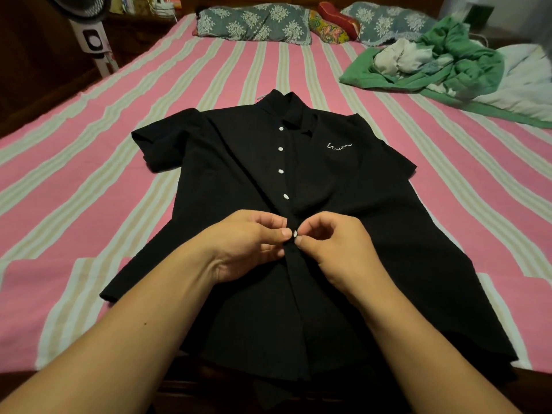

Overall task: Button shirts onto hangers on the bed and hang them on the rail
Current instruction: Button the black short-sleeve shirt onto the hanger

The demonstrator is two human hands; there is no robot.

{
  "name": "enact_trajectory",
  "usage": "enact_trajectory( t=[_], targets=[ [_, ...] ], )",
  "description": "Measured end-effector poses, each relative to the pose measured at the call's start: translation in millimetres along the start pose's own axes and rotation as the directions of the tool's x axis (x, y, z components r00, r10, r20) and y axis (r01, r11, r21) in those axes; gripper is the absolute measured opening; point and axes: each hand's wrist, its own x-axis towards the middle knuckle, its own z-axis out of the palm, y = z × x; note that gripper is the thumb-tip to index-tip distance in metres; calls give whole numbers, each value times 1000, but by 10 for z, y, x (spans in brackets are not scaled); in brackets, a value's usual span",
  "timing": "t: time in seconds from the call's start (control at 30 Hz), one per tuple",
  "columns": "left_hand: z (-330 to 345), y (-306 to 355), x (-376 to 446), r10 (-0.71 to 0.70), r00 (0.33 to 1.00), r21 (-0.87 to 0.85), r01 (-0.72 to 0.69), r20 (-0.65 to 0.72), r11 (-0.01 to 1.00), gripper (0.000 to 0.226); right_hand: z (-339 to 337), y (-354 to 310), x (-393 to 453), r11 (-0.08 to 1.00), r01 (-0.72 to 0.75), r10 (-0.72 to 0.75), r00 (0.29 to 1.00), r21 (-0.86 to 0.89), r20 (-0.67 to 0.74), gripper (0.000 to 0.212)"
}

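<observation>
At the far left a standing fan (95, 40) rose beside the bed (89, 162), whose cover ran in pink, cream and pale green stripes. In the middle of the bed lay a black short-sleeved shirt (239, 180), front up, collar toward the far end and hem hanging over the near edge. Four white buttons down its placket looked fastened, and a small white script was stitched on the chest to the right of them. A thin pale bit, perhaps a hanger hook, showed at the collar's left, too small to tell. The left hand (245, 249) gripped the placket's left edge, thumb and fingers curled on the cloth. Just beside it sat the fifth button (295, 233), and the right hand (334, 252) pinched the cloth at that button between thumb and forefinger. Farther back lay two blue floral pillows (254, 22) with a red bolster (337, 19) between them. At the far right lay a heap of green and white clothes (442, 61).
</observation>
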Motion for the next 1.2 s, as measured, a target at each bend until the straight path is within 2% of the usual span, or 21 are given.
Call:
enact_trajectory(
  t=[0.1, 0.23, 0.3, 0.4, 0.47, 0.57, 0.63, 0.67, 0.73, 0.8, 0.83, 0.87, 0.93, 0.97, 1.0, 1.03, 1.07, 1.13, 1.17, 1.2],
  targets=[
    [13, -15, 6, 29, 999, 30, -27, -44, 999, 15, 2, 1, -32, 995, -76, 74, 996, 62, 43, 9],
    [22, -37, 0, 189, 963, 291, -127, -194, 948, 13, -15, 4, -27, 997, -71, 68, 994, 34, 91, 6],
    [51, -34, -30, 277, 939, 426, -169, -205, 889, 14, -5, 12, -29, 996, 13, -9, 999, -93, 40, 10],
    [85, -34, -55, 402, 898, 604, -221, -181, 766, 16, 48, 9, -66, 918, 144, -169, 985, -370, -38, 16],
    [88, -31, -57, 439, 883, 653, -237, -163, 719, 19, 67, -7, -81, 902, 153, -187, 981, -405, -46, 17],
    [103, -31, -62, 430, 886, 653, -224, -173, 724, 20, 23, -5, -38, 950, 53, -69, 997, -306, -39, 18],
    [119, -34, -53, 397, 890, 604, -194, -223, 773, 20, -34, -9, 18, 991, -58, 59, 998, -122, -1, 19],
    [125, -36, -42, 373, 895, 571, -178, -245, 801, 21, -62, -18, 33, 993, -115, 116, 992, -3, 49, 20],
    [127, -52, -19, 326, 910, 528, -151, -257, 836, 21, -102, -33, 42, 945, -240, 188, 954, 223, 232, 25],
    [129, -77, -13, 284, 938, 575, -125, -196, 809, 16, -126, -31, 29, 915, -301, 197, 914, 268, 354, 25],
    [132, -90, -22, 259, 953, 596, -118, -157, 794, 13, -128, -14, 30, 947, -260, 188, 923, 186, 335, 26],
    [136, -92, -38, 236, 964, 592, -119, -123, 797, 9, -130, 18, 44, 985, -173, 160, 949, 24, 270, 29],
    [105, -64, -76, 219, 971, 564, -127, -97, 816, 3, -156, 50, 53, 935, 3, 29, 996, -356, 84, 35],
    [77, -41, -102, 232, 967, 577, -129, -108, 807, 4, -198, 46, 47, 894, 31, -21, 999, -448, 29, 33],
    [27, -15, -133, 260, 958, 627, -128, -123, 768, 5, -262, 31, 39, 881, 32, -27, 999, -473, 17, 27],
    [-36, 13, -181, 297, 945, 720, -108, -140, 685, 4, -345, 9, 24, 878, 17, 2, 999, -478, 39, 19],
    [-106, 35, -250, 331, 929, 827, -51, -167, 560, 4, -439, -9, -2, 868, -5, 40, 997, -496, 61, 13],
    [-280, 33, -456, 401, 877, 952, 173, -265, 251, 19, -620, 25, -33, 801, -45, 95, 994, -597, 53, 19],
    [-384, 17, -567, 416, 845, 942, 307, -337, 140, 28, -710, 63, -67, 747, -82, 123, 992, -660, 15, 28],
    [-482, 4, -680, 416, 809, 905, 416, -415, 93, 35, -806, 107, -120, 680, -127, 148, 988, -722, -35, 38]
  ],
)
